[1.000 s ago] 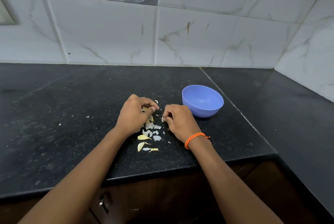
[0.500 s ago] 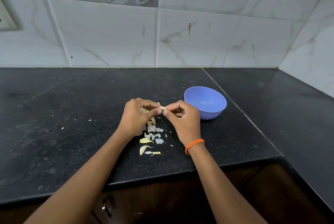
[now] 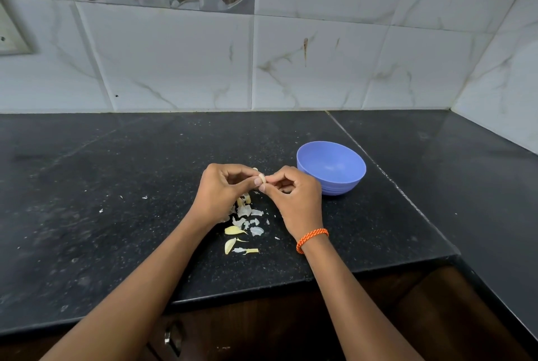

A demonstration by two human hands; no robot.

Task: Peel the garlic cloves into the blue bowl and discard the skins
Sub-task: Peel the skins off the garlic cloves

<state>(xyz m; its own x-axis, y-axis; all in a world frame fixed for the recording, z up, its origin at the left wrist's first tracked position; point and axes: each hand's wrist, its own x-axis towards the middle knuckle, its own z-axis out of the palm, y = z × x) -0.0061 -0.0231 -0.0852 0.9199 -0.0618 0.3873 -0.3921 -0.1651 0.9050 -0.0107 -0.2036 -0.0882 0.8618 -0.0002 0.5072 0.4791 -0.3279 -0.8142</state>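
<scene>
A small pale garlic clove (image 3: 262,177) is held between both hands, just above the black counter. My left hand (image 3: 224,190) pinches it from the left with thumb and fingers. My right hand (image 3: 294,196), with an orange band at the wrist, pinches it from the right. The blue bowl (image 3: 332,167) stands on the counter just right of my right hand; its inside looks bare. Under and in front of my hands lies a scatter of white garlic skins (image 3: 246,221), with yellowish cloves (image 3: 233,230) among them.
The black stone counter (image 3: 116,186) runs to a tiled wall behind and turns a corner at the right. Its front edge is near my forearms, above a dark wooden cabinet (image 3: 262,328) with a metal handle. Small skin flecks (image 3: 122,200) dot the left side.
Both hands rose from the counter and came together, the right hand bringing the clove up to the left hand's fingertips. The bowl and the skins stayed put.
</scene>
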